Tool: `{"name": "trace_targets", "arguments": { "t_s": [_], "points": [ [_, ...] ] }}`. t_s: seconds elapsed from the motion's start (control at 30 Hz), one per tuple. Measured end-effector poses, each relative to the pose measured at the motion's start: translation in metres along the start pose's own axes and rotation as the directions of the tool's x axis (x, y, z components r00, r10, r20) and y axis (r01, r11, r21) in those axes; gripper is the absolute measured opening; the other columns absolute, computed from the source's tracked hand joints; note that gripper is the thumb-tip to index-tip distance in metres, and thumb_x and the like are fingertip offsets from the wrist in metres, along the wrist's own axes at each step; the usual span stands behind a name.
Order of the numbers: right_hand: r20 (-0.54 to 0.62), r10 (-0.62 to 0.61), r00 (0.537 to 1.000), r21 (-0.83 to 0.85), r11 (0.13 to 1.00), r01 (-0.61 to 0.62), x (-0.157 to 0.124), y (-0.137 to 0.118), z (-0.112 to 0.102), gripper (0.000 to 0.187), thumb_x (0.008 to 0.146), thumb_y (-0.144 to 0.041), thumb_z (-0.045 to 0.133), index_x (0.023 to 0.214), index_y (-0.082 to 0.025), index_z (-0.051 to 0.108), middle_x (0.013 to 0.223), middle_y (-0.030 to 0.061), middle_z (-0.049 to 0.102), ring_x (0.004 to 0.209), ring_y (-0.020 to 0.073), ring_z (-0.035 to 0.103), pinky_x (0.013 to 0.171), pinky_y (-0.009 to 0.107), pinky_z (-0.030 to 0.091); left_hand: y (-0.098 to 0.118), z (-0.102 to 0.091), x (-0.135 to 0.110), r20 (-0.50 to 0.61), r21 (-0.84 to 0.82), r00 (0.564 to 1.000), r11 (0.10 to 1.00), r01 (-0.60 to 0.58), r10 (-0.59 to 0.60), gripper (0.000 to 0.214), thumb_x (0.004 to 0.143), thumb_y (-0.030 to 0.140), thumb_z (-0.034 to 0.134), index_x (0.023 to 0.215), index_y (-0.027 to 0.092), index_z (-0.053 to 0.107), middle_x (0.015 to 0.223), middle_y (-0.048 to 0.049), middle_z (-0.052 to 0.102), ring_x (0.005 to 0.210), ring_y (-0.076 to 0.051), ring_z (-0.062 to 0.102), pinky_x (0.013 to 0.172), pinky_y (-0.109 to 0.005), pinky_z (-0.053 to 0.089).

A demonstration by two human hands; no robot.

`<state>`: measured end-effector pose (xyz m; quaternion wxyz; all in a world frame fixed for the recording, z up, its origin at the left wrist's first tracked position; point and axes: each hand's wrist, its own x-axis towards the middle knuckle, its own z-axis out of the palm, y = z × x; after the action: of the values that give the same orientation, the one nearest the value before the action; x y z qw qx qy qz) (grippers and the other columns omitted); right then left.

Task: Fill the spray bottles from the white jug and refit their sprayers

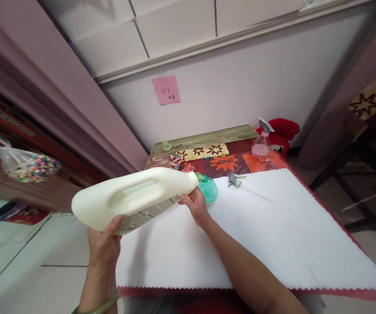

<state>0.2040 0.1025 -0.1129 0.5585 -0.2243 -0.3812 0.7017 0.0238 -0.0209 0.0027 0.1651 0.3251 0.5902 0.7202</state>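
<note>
A large cream-white plastic jug with a moulded handle lies tilted across both hands, its neck pointing right. My left hand grips it from below near its base. My right hand holds it under the neck, fingers partly hidden behind it. The jug's green spout meets the mouth of a teal spray bottle standing on the white cloth; I cannot tell whether liquid is flowing. Just right of that bottle lies a grey-and-green spray trigger head with its thin clear tube.
A spray bottle with pink liquid stands at the table's back right. At the back left are a green cap and a clear bottle with a pink-grey trigger lying near it. A bag of colourful beads hangs at left.
</note>
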Motion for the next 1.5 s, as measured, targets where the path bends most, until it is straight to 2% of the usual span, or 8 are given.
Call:
{"name": "trace_targets", "arguments": {
  "t_s": [0.3, 0.67, 0.9, 1.13, 1.3, 1.5],
  "points": [
    [0.005, -0.004, 1.0, -0.005, 1.0, 0.004, 0.001, 0.0009, -0.0009, 0.06, 0.072, -0.055, 0.09, 0.115, -0.021, 0.066, 0.102, 0.0064, 0.079, 0.087, 0.0222, 0.074, 0.069, 0.035, 0.067, 0.0018, 0.003, -0.0017, 0.003, 0.024, 1.0, 1.0, -0.016, 0.016, 0.061, 0.064, 0.038, 0.095, 0.121, 0.024, 0.078, 0.128, -0.0088, 0.079, 0.135, -0.035, 0.066, 0.118, -0.044, 0.052],
    [0.007, -0.005, 1.0, -0.001, 1.0, 0.005, 0.001, 0.0019, -0.0005, 0.059, 0.073, -0.053, 0.09, 0.116, -0.021, 0.066, 0.105, 0.0071, 0.079, 0.086, 0.0212, 0.073, 0.07, 0.035, 0.067, 0.0029, 0.0022, -0.0024, 0.01, 0.0, 1.0, 1.0, -0.009, 0.009, 0.058, 0.064, 0.036, 0.096, 0.119, 0.025, 0.08, 0.128, -0.0069, 0.079, 0.133, -0.032, 0.068, 0.118, -0.04, 0.052],
    [0.003, 0.0, 1.0, -0.007, 1.0, 0.0, 0.001, 0.0037, -0.002, 0.059, 0.074, -0.053, 0.09, 0.116, -0.02, 0.066, 0.107, 0.0078, 0.078, 0.089, 0.0231, 0.074, 0.071, 0.036, 0.067, 0.0012, 0.0001, -0.0002, 0.006, -0.002, 1.0, 1.0, -0.003, 0.003, 0.062, 0.061, 0.036, 0.098, 0.12, 0.026, 0.08, 0.125, -0.0073, 0.08, 0.127, -0.032, 0.071, 0.108, -0.039, 0.059],
    [0.016, -0.004, 1.0, 0.013, 1.0, 0.004, 0.0016, 0.0057, -0.0024, 0.06, 0.074, -0.052, 0.09, 0.118, -0.02, 0.065, 0.107, 0.0073, 0.078, 0.088, 0.021, 0.073, 0.071, 0.033, 0.065, 0.0032, 0.0006, -0.0017, 0.026, -0.041, 1.0, 0.999, -0.001, 0.002, 0.061, 0.063, 0.031, 0.097, 0.121, 0.023, 0.08, 0.125, -0.0072, 0.08, 0.122, -0.026, 0.073, 0.095, -0.024, 0.062],
    [0.013, 0.001, 1.0, 0.023, 1.0, -0.001, 0.0015, 0.0057, -0.0019, 0.059, 0.074, -0.052, 0.09, 0.117, -0.02, 0.065, 0.106, 0.0067, 0.078, 0.084, 0.0193, 0.071, 0.07, 0.033, 0.065, 0.0051, 0.0012, -0.0028, 0.037, -0.049, 0.999, 0.999, -0.011, 0.013, 0.056, 0.066, 0.031, 0.097, 0.119, 0.024, 0.081, 0.122, -0.0061, 0.081, 0.118, -0.024, 0.074, 0.094, -0.024, 0.062],
    [0.012, -0.001, 1.0, 0.028, 1.0, 0.001, 0.0014, 0.0053, -0.0007, 0.06, 0.074, -0.052, 0.091, 0.118, -0.02, 0.065, 0.107, 0.0068, 0.078, 0.087, 0.02, 0.071, 0.069, 0.032, 0.064, 0.0034, 0.0012, -0.0002, 0.022, -0.043, 1.0, 0.999, -0.016, 0.017, 0.059, 0.061, 0.033, 0.098, 0.116, 0.023, 0.08, 0.117, -0.0067, 0.081, 0.115, -0.026, 0.075, 0.093, -0.026, 0.063]
  ]
}}
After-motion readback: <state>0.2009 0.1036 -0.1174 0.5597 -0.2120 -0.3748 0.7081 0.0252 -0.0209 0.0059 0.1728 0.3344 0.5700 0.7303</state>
